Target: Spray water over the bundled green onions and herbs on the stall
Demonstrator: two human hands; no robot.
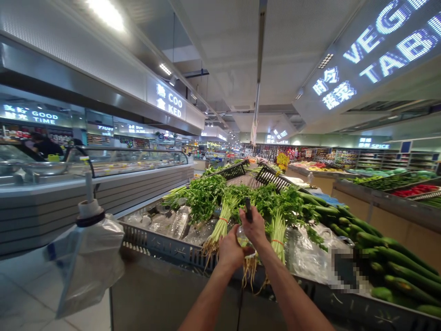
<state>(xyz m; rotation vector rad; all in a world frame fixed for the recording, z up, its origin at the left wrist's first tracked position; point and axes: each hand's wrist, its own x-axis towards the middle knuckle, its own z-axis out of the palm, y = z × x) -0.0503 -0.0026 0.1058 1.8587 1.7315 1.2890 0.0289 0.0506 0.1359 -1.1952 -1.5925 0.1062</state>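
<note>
Both my hands are raised over a display tray [161, 243] of bunched leafy greens [223, 207] tied with rubber bands. My right hand [255, 228] is closed round the top of a small clear spray bottle [242, 237], and its black nozzle [248, 209] sticks up above my fingers. My left hand [230, 251] is closed under the bottle's lower part, touching my right hand. The bottle is mostly hidden by both hands. Pale roots of the greens [250, 269] hang over the tray's front edge just below my hands.
Cucumbers [386, 257] are piled at the right of the tray. Clear plastic bottles [175, 223] lie at its left. A roll of plastic bags [87, 262] hangs on a stand at left. Behind it runs a glass deli counter [113, 165]. Black crates [272, 177] stand behind the greens.
</note>
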